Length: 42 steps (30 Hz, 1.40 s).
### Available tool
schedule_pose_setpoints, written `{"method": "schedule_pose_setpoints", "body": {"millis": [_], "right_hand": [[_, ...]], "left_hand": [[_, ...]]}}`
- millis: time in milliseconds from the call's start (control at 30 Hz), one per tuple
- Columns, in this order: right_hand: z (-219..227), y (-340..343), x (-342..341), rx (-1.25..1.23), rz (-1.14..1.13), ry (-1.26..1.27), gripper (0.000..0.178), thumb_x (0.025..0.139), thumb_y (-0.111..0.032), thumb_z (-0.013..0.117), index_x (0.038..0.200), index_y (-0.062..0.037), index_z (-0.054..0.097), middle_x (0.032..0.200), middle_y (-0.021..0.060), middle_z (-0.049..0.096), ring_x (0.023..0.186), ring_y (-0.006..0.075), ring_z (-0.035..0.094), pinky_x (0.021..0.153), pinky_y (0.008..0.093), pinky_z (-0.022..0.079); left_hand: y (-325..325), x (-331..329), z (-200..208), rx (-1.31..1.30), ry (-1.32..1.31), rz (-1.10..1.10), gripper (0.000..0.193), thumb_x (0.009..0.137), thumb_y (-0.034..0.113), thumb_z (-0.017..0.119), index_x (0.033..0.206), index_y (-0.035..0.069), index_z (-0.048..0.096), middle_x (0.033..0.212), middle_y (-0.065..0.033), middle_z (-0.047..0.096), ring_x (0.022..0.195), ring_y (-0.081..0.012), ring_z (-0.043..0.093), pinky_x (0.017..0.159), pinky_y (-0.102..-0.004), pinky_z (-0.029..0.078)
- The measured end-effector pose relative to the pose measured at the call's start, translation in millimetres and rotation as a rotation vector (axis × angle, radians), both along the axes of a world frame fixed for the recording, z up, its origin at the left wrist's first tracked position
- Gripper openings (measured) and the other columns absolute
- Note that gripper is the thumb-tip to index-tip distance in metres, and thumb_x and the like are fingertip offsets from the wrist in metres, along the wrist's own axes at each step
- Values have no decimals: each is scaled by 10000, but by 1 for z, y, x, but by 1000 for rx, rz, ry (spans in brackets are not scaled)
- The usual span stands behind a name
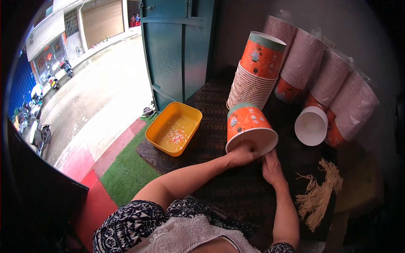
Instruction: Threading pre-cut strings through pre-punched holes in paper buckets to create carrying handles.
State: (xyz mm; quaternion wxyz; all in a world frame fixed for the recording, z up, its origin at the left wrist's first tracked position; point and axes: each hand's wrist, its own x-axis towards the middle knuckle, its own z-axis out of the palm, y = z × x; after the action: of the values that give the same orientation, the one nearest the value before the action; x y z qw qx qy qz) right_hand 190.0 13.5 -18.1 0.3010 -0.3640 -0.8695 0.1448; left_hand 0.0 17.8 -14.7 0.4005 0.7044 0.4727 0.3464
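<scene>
item: person's lap, black-and-white patterned fabric [130, 223] with a white lace hem [181, 236], at the near edge of the view.

item: left hand [242, 154], forearm crossing from the lower left; fingers curled closed on the white rim of an orange paper bucket [249, 126], gripping it at the near side.

item: right hand [272, 166], just beside the left, fingers bent and pressed against the same rim at its lower right (whether they pinch something small there cannot be told).

item: the orange paper bucket, printed pattern, tipped on its side with the open mouth toward the person; it sits on the dark printed mat [228, 189] near the mat's middle, in front of a stack.

item: bundle of pale beige string [320, 194], loose, lying at the right edge of the mat, apart from both hands.

item: yellow plastic tray [174, 128], rectangular, at the left edge of the mat, small white and pink bits scattered on its floor.

item: single white-lined cup [311, 125], mouth toward the viewer, right of the held bucket.

item: leaning stack of matching buckets [253, 80], one orange bucket on top, directly behind the held one.

item: further long stacks [333, 80], lying tilted against the grey wall at the far right corner.

item: teal metal door [177, 50], far left of the stacks; green turf strip [126, 168] and red paving beside it; a street with parked motorbikes [36, 122] beyond.
</scene>
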Motion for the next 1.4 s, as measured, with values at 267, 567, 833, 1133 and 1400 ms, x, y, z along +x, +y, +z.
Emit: {"method": "schedule_pose_setpoints", "body": {"millis": [267, 567, 833, 1133, 1400], "right_hand": [[-1, 3, 4, -33, 15, -47, 399, 763, 73, 464, 1159, 34, 457, 1222, 262, 414, 1122, 456, 435, 913, 465, 424], [2, 2, 4, -126, 82, -16, 445, 719, 73, 473, 1161, 25, 466, 1258, 247, 394, 1146, 450, 422, 933, 455, 410], [0, 3, 3, -95, 109, -24, 502, 750, 57, 484, 1241, -28, 422, 1280, 237, 381, 1174, 437, 401, 965, 443, 384], [-7, 6, 2, -112, 85, 129, 243, 792, 9, 525, 1035, 15, 540, 1192, 209, 470, 1098, 391, 484, 924, 420, 410], [-3, 2, -6, -232, 11, 213, 268, 830, -10, 515, 1095, 16, 547, 1198, 193, 493, 1108, 361, 503, 916, 397, 423]], "left_hand": [[-2, 2, 2, -189, -242, -98, 327, 879, 279, 580, 1005, -23, 592, 931, -114, 629, 874, -197, 575, 774, -328, 467], [2, 19, -20, 160, -19, 48, 331, 906, 270, 537, 1026, -33, 599, 975, -193, 642, 885, -291, 620, 773, -380, 476], [-6, 24, -15, 316, 106, 190, 282, 865, 182, 497, 796, -47, 646, 786, -232, 638, 760, -342, 642, 670, -412, 485], [-1, 20, -20, 245, 186, 83, 217, 830, 166, 541, 897, -24, 621, 886, -234, 632, 845, -360, 621, 699, -431, 479], [-4, 17, -14, 267, 197, 16, 170, 768, 99, 558, 889, 8, 635, 858, -209, 637, 831, -368, 614, 698, -439, 484]]}}
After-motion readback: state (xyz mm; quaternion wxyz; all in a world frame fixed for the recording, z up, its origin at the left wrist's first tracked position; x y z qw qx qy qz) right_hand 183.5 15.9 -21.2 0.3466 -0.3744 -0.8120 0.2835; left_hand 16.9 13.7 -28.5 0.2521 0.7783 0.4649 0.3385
